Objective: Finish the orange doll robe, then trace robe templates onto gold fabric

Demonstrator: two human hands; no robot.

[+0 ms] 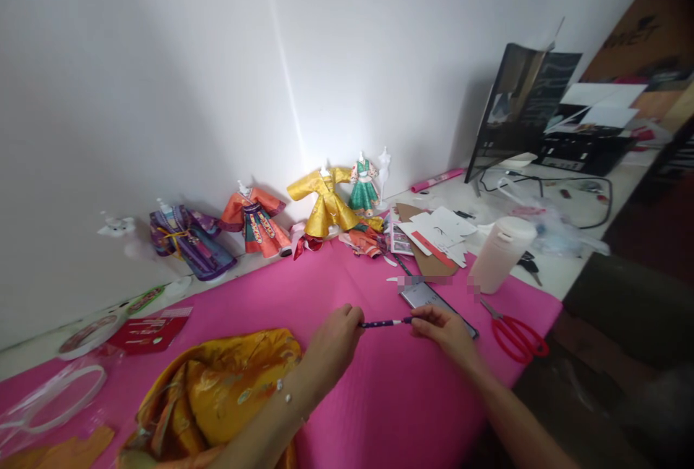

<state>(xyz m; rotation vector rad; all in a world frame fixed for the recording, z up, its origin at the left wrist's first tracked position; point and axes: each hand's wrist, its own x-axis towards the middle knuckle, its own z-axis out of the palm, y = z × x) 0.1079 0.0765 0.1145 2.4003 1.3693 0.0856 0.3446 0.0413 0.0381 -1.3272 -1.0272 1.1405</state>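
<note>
Pen [381, 324]: held roughly level between both hands, above the pink cover [379, 397] of the tabletop [556, 270].
Left hand [340, 335]: closed around the left end; hidden end length, cannot tell.
Right hand [442, 324]: thumb and fingertips pinched together on the dark right end; remaining fingers loosely curled.
Weight: probably light; little lifting force needed.
Stiffness: likely rigid along the dotted barrel; not meant to flex.
Surface: probably smooth, so prone to twist or roll under a loose pinch.
White section: set just beside the right fingertips; possibly the weakest point. Keep free of sideways load.
Right end: cap or fixed part, cannot tell.
Hold points: grip the dark barrel firmly on the left; pinch the right end lightly, in line with the barrel.
Clearance: phone [434, 303] near the right hand; scissors [517, 339] farther right; golden cloth [233, 382] beside the left forearm.
</note>
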